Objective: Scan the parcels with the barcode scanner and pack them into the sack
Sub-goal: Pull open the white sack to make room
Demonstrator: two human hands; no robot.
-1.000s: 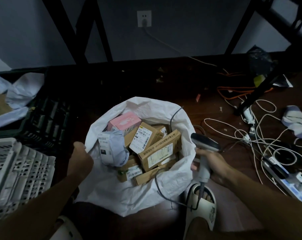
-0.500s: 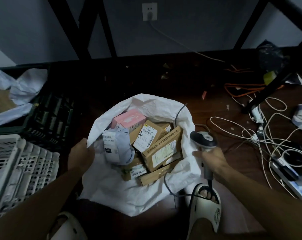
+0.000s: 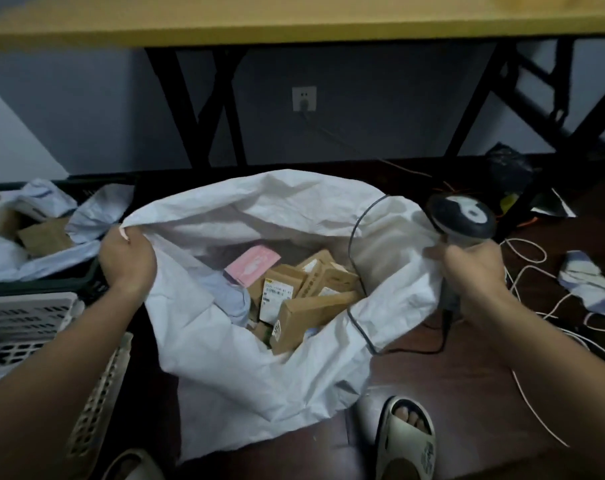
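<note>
A white woven sack (image 3: 245,368) stands open on the dark floor between my arms, its mouth lifted. Inside lie several brown cardboard parcels (image 3: 315,308) with white labels, a pink box (image 3: 252,265) and a pale blue mailer (image 3: 225,299). My left hand (image 3: 128,261) grips the sack's left rim. My right hand (image 3: 471,271) holds the grey barcode scanner (image 3: 462,220) by its handle and also pinches the sack's right rim. The scanner's dark cable (image 3: 358,237) loops over the sack's edge.
A black crate (image 3: 51,282) with more mailers and parcels sits at left, a white perforated basket (image 3: 27,317) in front of it. Loose white cables (image 3: 536,271) cover the floor at right. A yellow table top (image 3: 294,15) on black legs spans the top. My sandalled foot (image 3: 406,438) is below.
Both hands have pulled the sack's rim upward, so the mouth stands higher and partly hides the parcels. The view has tilted up, bringing the yellow table top into sight.
</note>
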